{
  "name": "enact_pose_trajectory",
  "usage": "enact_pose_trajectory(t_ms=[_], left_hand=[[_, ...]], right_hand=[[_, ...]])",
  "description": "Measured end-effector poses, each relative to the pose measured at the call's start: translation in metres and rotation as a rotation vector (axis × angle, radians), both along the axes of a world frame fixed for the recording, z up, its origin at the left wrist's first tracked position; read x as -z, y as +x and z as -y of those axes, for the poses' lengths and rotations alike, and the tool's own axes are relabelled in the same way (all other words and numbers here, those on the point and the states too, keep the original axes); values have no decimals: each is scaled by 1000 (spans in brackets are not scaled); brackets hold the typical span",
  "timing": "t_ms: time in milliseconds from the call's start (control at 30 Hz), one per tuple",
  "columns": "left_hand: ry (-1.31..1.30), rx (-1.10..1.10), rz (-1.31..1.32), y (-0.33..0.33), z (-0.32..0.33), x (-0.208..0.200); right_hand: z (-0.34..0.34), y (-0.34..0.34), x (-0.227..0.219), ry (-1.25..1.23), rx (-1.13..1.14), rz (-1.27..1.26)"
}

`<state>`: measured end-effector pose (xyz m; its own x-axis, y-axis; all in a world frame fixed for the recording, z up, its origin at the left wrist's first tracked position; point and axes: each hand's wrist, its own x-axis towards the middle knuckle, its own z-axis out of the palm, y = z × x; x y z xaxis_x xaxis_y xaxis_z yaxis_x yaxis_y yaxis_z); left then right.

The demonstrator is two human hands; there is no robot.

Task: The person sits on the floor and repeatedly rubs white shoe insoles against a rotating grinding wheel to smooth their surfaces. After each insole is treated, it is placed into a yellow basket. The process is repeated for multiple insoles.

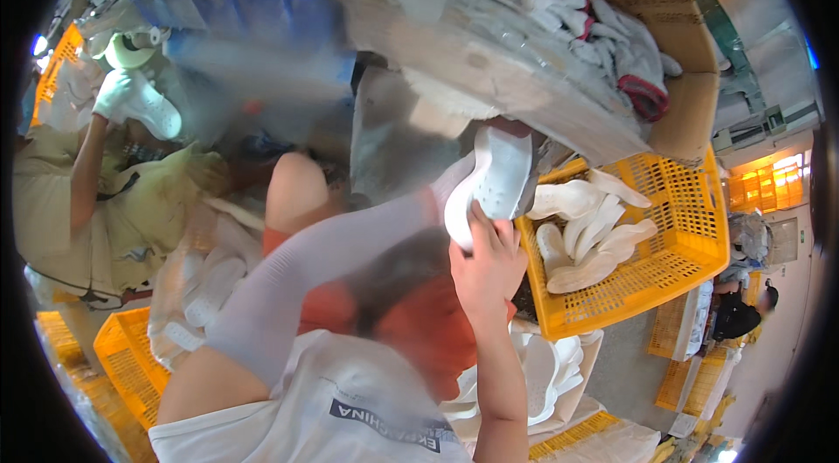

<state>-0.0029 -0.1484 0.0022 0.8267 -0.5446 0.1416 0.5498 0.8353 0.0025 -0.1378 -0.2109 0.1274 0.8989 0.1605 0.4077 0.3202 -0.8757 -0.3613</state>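
Observation:
A white foam clog (505, 167) with small holes is held up in front of me, right of the middle. My right hand (491, 264) is bare and closed round its lower end, with the fingers bent over the edge. From the left my other arm, in a pale grey sleeve, reaches the clog's far side. There my left hand (447, 187), in a pale covering, grips it, its fingers mostly hidden behind the clog. The upper end of the clog is close to a dark reddish part under a grey ledge; whether they touch I cannot tell.
A yellow crate (629, 306) at the right holds several white shoe pieces. Above it is a cardboard box (695, 104) with work gloves (642, 61). More white pieces (542, 375) lie by my right elbow. At far left, a co-worker's gloved hand (114, 94) holds a white clog (156, 111).

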Motion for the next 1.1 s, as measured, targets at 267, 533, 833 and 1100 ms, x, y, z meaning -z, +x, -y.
enact_pose_trajectory(t_ms=[267, 533, 833, 1100], left_hand=[[1092, -424, 232, 15, -101, 29], [864, -316, -301, 76, -96, 71], [759, -373, 174, 15, -108, 28], [793, -280, -60, 0, -101, 0]], right_hand=[[-55, 17, 83, 771, 13, -100], [-95, 96, 71, 804, 183, -142], [-83, 43, 57, 953, 66, -109], [-68, 23, 61, 490, 24, -67]])
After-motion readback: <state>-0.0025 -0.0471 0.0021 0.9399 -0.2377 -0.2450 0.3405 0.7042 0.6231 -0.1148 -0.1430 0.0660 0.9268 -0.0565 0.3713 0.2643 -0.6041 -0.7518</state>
